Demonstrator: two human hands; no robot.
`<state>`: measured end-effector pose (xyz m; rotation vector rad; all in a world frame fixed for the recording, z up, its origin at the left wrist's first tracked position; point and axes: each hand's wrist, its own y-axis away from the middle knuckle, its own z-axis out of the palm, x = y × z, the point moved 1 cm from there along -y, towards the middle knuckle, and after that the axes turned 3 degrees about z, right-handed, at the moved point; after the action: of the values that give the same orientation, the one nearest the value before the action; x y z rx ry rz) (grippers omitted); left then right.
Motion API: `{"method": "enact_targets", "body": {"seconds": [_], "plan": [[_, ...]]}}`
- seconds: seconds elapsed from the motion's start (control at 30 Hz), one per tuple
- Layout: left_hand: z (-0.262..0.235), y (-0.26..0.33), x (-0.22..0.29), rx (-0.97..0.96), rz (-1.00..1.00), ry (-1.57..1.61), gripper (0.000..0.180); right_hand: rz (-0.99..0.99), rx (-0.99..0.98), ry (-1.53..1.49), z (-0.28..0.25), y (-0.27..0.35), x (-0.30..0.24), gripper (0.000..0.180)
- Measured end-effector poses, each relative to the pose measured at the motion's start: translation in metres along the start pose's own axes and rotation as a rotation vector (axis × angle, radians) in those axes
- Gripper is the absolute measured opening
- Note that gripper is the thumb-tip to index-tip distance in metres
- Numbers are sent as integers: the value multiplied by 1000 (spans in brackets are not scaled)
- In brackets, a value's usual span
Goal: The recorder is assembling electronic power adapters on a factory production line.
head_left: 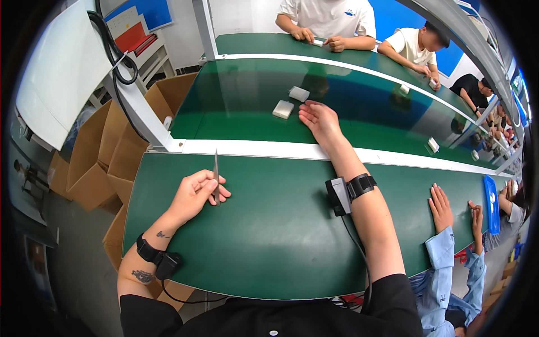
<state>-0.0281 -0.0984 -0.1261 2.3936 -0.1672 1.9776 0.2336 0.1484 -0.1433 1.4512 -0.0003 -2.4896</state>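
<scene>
My left hand rests on the green bench and grips a pair of slim metal tweezers, tips pointing away from me. My right hand reaches forward over the white rail onto the conveyor belt, fingers spread, holding nothing. Two small pale rectangular blocks lie just left of it: one nearest the fingertips, the other slightly farther back. Neither block is touched. Both wrists wear black strapped devices with cables.
A co-worker's hands in blue sleeves rest on the bench at my right. Other people work across the belt. More small blocks ride the belt to the right. Open cardboard boxes stand on the left, a blue tray at far right.
</scene>
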Motion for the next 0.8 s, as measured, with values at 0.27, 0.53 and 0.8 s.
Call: {"method": "enact_targets", "body": {"seconds": [0.27, 0.53, 0.8], "plan": [[-2, 1, 1, 51, -64, 35, 12, 75, -152, 13, 6, 5, 2, 24], [0, 3, 6, 70, -85, 39, 16, 125, -186, 48, 11, 8, 3, 21], [0, 6, 4, -5, -85, -37, 22, 136, -219, 82, 11, 12, 2, 21]]}}
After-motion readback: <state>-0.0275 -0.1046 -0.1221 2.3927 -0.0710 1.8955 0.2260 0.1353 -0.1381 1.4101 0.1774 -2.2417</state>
